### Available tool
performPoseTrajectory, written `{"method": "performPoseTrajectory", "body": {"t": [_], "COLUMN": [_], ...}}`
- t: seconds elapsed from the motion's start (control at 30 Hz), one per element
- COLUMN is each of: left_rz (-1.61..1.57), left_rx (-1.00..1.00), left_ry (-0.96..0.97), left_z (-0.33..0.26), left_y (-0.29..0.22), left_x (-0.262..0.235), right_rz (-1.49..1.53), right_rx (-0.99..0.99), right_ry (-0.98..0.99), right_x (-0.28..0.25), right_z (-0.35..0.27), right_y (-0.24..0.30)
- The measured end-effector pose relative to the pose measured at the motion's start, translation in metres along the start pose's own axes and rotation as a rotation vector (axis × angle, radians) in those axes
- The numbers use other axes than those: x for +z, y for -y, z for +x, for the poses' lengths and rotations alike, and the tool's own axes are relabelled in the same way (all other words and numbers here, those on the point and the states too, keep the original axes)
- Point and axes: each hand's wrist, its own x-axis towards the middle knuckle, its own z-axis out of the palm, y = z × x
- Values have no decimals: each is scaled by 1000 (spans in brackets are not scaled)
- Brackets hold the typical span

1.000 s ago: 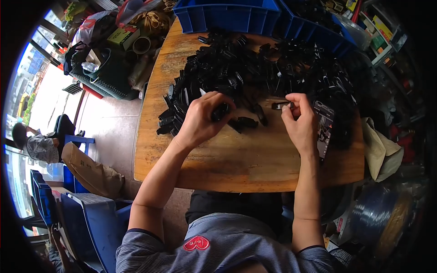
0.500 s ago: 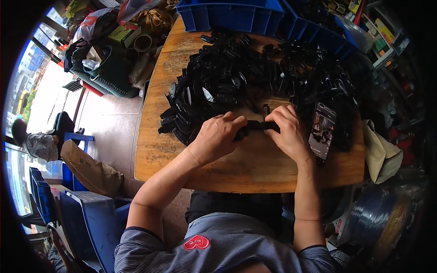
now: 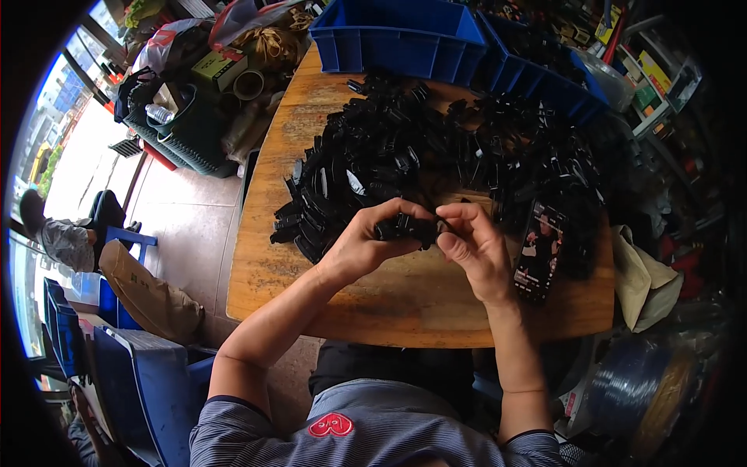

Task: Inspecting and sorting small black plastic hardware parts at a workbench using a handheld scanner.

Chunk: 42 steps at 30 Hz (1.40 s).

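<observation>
My left hand (image 3: 359, 243) is closed round a small black plastic part (image 3: 405, 226), thumb below and fingers above. What kind of part it is, I cannot make out. At its right end, my right hand (image 3: 484, 253) pinches a thin dark piece of it between thumb and forefinger, the other fingers curled loosely. Both hands are a little above the wooden table (image 3: 405, 303). Just beyond them spreads a big heap of similar black plastic parts (image 3: 366, 148), reaching round to the right.
A phone (image 3: 538, 253) with a lit screen lies right of my right hand. Blue plastic bins (image 3: 397, 48) stand along the table's far edge. To the left are a dark green basket (image 3: 175, 128) and a blue crate (image 3: 144, 389). A clear-wrapped spool (image 3: 634, 385) sits at lower right.
The part was held level between both hands; now it sits mostly in my left hand, turned and raised. My right hand has rotated, its fingers at the part's end. The view has shifted slightly.
</observation>
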Motion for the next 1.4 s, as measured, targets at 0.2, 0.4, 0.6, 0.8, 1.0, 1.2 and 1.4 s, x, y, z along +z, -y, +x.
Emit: {"method": "performPoseTrajectory", "body": {"t": [0.2, 0.4, 0.6, 0.8, 1.0, 1.2, 1.4], "left_rz": [-202, 120, 281, 351, 407, 547, -234], "left_rx": [33, 162, 289, 329, 356, 401, -69], "left_ry": [35, -57, -56, -51, -63, -24, 28], "left_z": [1, 0, 1, -1, 0, -2, 0], "left_y": [8, 1, -6, -6, -4, -3, 3], "left_x": [7, 6, 0, -4, -3, -6, -2], "right_rz": [120, 151, 325, 300, 317, 588, 185], "right_rx": [8, 16, -14, -8, 113, 333, -1], "right_ry": [-21, -2, -12, -16, 60, 180, -49], "right_x": [1, -1, -1, 0, -1, -5, 21], "right_z": [-1, 1, 2, 1, 2, 3, 5], "right_y": [-5, -3, -5, -5, -8, -20, -12]}}
